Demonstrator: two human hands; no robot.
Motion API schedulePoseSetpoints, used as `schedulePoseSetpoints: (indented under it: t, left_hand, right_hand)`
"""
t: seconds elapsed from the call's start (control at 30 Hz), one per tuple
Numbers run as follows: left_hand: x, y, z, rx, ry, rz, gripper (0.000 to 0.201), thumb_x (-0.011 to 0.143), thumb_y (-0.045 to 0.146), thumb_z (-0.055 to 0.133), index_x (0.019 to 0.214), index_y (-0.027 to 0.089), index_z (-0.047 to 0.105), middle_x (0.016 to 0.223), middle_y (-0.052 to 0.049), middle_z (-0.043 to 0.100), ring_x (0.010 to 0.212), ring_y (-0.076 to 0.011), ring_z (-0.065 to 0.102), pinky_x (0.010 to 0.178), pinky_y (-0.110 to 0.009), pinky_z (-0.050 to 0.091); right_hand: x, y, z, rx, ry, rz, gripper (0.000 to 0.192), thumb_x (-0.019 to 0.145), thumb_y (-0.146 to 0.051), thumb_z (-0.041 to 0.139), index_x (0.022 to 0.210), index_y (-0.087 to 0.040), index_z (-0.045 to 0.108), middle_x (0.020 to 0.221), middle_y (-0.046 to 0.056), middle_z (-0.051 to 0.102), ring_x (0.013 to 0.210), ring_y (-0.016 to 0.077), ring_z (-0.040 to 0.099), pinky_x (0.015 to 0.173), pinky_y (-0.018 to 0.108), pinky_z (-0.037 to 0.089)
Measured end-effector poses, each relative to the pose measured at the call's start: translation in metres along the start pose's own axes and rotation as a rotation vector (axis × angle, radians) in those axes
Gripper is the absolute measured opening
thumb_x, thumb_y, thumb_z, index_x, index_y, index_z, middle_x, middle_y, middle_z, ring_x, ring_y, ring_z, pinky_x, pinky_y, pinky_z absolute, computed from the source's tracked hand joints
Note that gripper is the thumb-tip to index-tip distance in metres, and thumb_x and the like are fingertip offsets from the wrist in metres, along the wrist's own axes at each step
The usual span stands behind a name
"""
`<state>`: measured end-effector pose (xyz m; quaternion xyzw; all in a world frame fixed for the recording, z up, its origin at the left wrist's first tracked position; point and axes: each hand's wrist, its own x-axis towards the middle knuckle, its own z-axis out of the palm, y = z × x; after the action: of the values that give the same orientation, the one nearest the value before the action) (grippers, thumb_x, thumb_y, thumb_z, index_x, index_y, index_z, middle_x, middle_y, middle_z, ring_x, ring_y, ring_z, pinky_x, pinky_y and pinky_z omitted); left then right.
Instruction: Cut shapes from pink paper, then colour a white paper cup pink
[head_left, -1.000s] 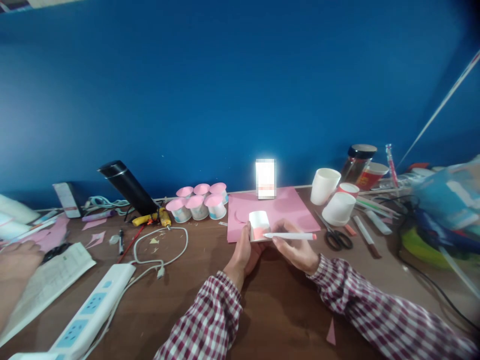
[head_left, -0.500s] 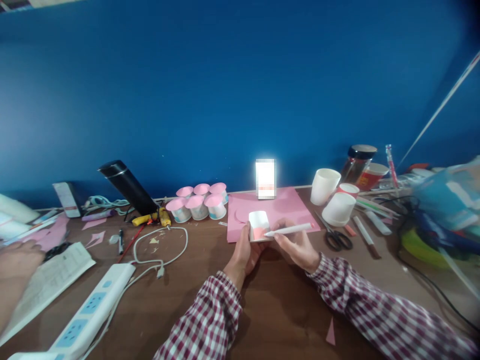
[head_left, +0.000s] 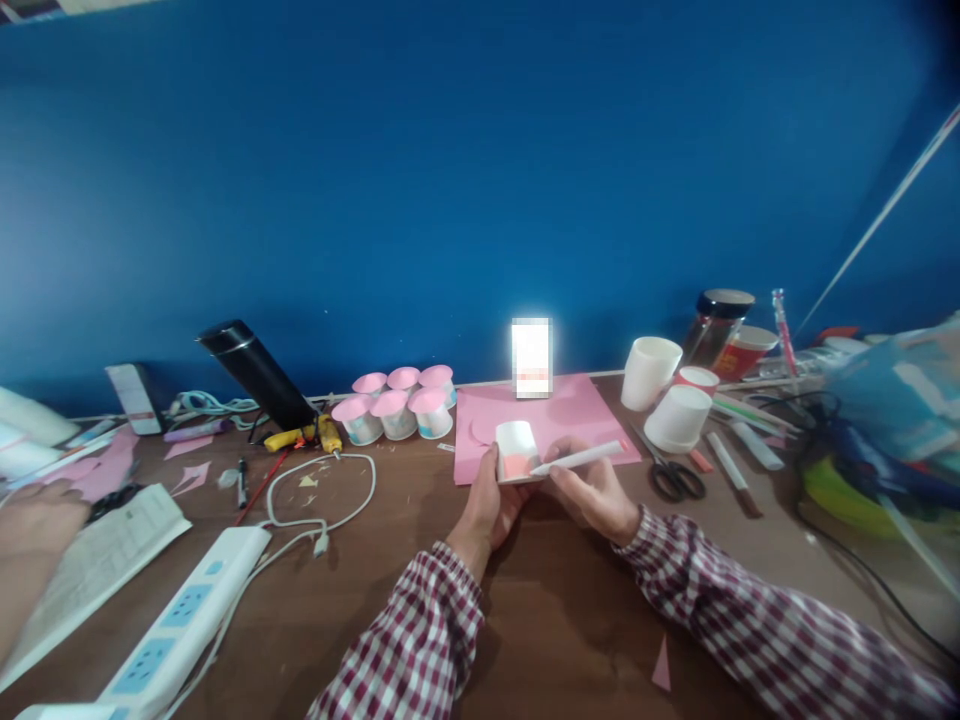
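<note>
My left hand [head_left: 491, 505] grips a small white paper cup [head_left: 516, 440] turned upside down over the near edge of a pink paper sheet [head_left: 577, 410]. The cup's lower side shows a pink coloured patch [head_left: 516, 466]. My right hand [head_left: 596, 492] holds a white marker pen [head_left: 581, 459] with its tip against that patch. Both wrists wear red-and-white checked sleeves.
Several pink-topped cups [head_left: 397, 408] stand to the left, white cups [head_left: 664, 395] and black scissors [head_left: 675, 478] to the right. A lit phone [head_left: 532, 357] leans on the blue wall. A power strip [head_left: 180, 620], white cable [head_left: 322, 500] and black flask [head_left: 255, 375] lie left. Another person's hand [head_left: 34, 520] is at far left.
The marker's back end has tilted upward while its tip stayed on the cup's pink patch. The cup has shifted slightly. The other person's hand at far left moved a little.
</note>
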<state>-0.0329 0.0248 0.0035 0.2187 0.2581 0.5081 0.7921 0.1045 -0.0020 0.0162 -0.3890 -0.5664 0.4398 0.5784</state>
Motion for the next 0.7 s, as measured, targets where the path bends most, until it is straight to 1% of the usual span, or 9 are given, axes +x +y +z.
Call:
schedulePoseSetpoints:
  t: [0.17, 0.33, 0.5, 0.7]
  left_hand:
    - [-0.0001, -0.0006, 0.0, -0.005, -0.012, 0.004, 0.041, 0.087, 0.043, 0.042, 0.1, 0.008, 0.059, 0.087, -0.012, 0.066, 0.083, -0.0229, 0.062, 0.081, -0.038, 0.049]
    - [0.0006, -0.0002, 0.0001, -0.008, 0.016, 0.003, 0.04, 0.087, 0.042, 0.042, 0.101, 0.008, 0.059, 0.086, -0.011, 0.066, 0.079, -0.0215, 0.062, 0.079, -0.037, 0.05]
    - [0.0004, -0.0001, -0.0005, -0.006, 0.013, 0.004, 0.04, 0.087, 0.042, 0.042, 0.101, 0.009, 0.059, 0.087, -0.011, 0.066, 0.079, -0.0209, 0.062, 0.079, -0.037, 0.05]
    - [0.0007, -0.0013, -0.0011, 0.007, -0.02, -0.001, 0.041, 0.087, 0.043, 0.041, 0.101, 0.008, 0.059, 0.088, -0.012, 0.066, 0.082, -0.0223, 0.062, 0.08, -0.037, 0.049]
  right_hand:
    - [0.0006, 0.0013, 0.0008, 0.068, -0.007, 0.0, 0.028, 0.076, -0.044, 0.066, 0.083, -0.019, 0.056, 0.073, 0.004, 0.065, 0.064, 0.0173, 0.061, 0.056, 0.028, 0.05]
    - [0.0, 0.0011, 0.0023, 0.117, 0.002, 0.028, 0.027, 0.075, -0.042, 0.067, 0.083, -0.02, 0.055, 0.071, 0.003, 0.064, 0.063, 0.0172, 0.061, 0.054, 0.028, 0.049]
    - [-0.0001, -0.002, 0.0036, 0.129, 0.023, 0.037, 0.026, 0.074, -0.042, 0.068, 0.081, -0.021, 0.055, 0.065, 0.002, 0.061, 0.063, 0.0186, 0.061, 0.051, 0.028, 0.048]
    - [0.0006, 0.0014, 0.0032, 0.114, 0.016, 0.026, 0.028, 0.075, -0.043, 0.067, 0.085, -0.019, 0.056, 0.074, 0.004, 0.064, 0.066, 0.0172, 0.062, 0.056, 0.028, 0.049]
